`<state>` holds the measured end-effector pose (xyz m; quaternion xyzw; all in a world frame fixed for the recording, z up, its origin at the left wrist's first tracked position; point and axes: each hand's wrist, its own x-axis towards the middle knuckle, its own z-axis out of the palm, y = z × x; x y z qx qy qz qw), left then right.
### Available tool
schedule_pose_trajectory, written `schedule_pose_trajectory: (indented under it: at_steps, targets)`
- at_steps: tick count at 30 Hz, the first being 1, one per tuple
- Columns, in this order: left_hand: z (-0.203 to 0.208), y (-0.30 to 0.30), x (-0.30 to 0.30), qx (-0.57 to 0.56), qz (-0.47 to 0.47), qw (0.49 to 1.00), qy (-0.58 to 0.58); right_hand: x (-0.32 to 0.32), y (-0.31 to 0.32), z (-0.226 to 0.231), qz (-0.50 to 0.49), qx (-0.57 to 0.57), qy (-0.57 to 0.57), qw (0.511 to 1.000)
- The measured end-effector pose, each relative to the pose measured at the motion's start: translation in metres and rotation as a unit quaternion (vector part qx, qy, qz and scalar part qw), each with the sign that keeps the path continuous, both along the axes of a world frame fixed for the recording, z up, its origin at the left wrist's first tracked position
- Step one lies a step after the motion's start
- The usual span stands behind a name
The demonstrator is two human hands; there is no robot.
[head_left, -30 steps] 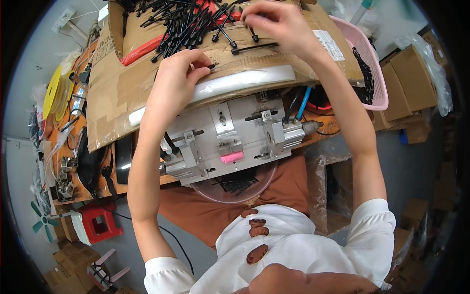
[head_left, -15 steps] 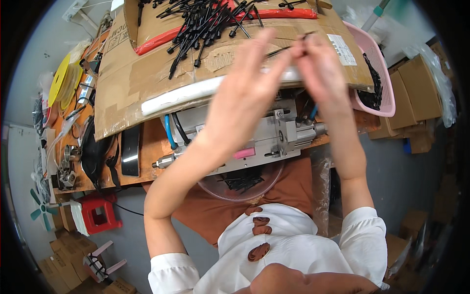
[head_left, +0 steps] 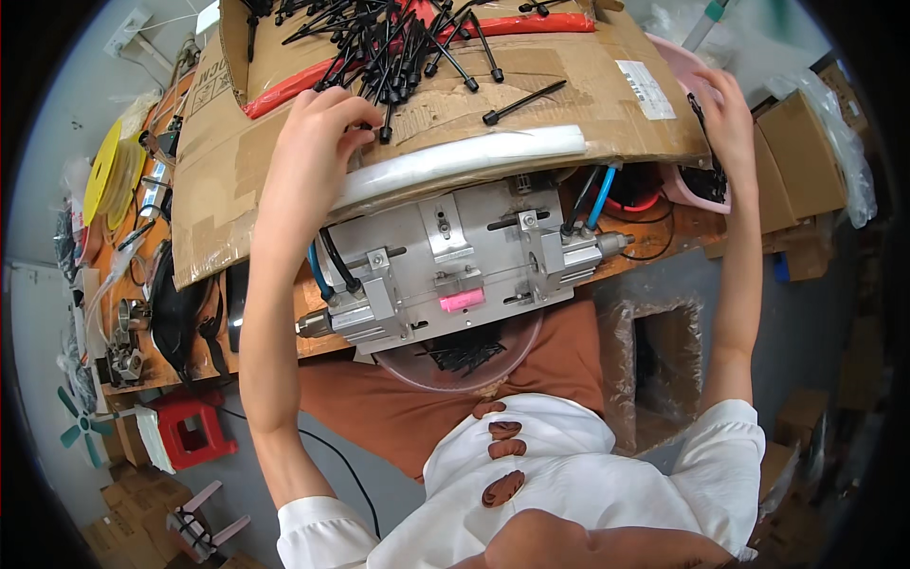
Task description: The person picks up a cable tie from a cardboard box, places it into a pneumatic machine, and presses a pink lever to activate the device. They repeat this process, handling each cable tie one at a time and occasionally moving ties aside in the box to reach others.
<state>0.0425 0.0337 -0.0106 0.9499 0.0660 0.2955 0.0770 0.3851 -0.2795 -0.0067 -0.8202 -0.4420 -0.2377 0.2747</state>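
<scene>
My left hand (head_left: 318, 137) is at the left front of the cardboard sheet, fingers curled, with a gap between thumb and index finger. Its fingertips are right beside a black rod with a knobbed end (head_left: 386, 119), at the near edge of a pile of such rods (head_left: 403, 52). Over the pink basket (head_left: 678, 59) at the right is my right hand (head_left: 730, 123), its fingers apart and nothing visible in them. Black pieces (head_left: 706, 180) show in the basket below that hand. One loose rod (head_left: 523, 102) lies apart on the cardboard (head_left: 569, 71).
Below the cardboard, a metal fixture (head_left: 417, 275) with a pink block (head_left: 462, 301) sits at the bench edge. A clear bowl (head_left: 389, 365) of black pieces is under it. White padding (head_left: 474, 152) lines the cardboard's front. A red stool (head_left: 194, 431) stands left on the floor.
My hands have parted: the left went left to the rod pile, the right went right to the basket. The thin dark piece at my right fingertips no longer shows there.
</scene>
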Motion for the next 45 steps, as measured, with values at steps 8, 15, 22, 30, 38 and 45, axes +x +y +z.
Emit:
schedule_pose_trajectory:
  at_steps: [8, 15, 22, 30, 38, 45]
  targets:
    - [0.015, 0.012, -0.037, -0.327, -0.010, 0.945, -0.003, -0.165, 0.184, 0.001, 0.415, -0.057, -0.125, 0.899]
    - [-0.002, 0.000, -0.059, -0.407, 0.014, 0.912, -0.044, -0.147, 0.201, 0.030, 0.491, -0.089, 0.200, 0.843]
    - [-0.012, -0.053, -0.063, -0.216, 0.046, 0.972, -0.079, -0.111, 0.126, 0.022, 0.457, 0.135, 0.580, 0.661]
    - [-0.093, -0.191, -0.096, -0.140, 0.077, 0.987, 0.033, -0.150, 0.069, 0.015, 0.442, 0.270, 0.553, 0.652]
    - [-0.105, -0.210, -0.082, -0.051, 0.145, 0.980, 0.123, -0.158, 0.025, 0.009, 0.429, 0.278, 0.481, 0.712]
    - [-0.103, -0.206, -0.079, -0.036, 0.144, 0.981, 0.122, -0.192, 0.027, 0.004, 0.427, 0.276, 0.418, 0.752]
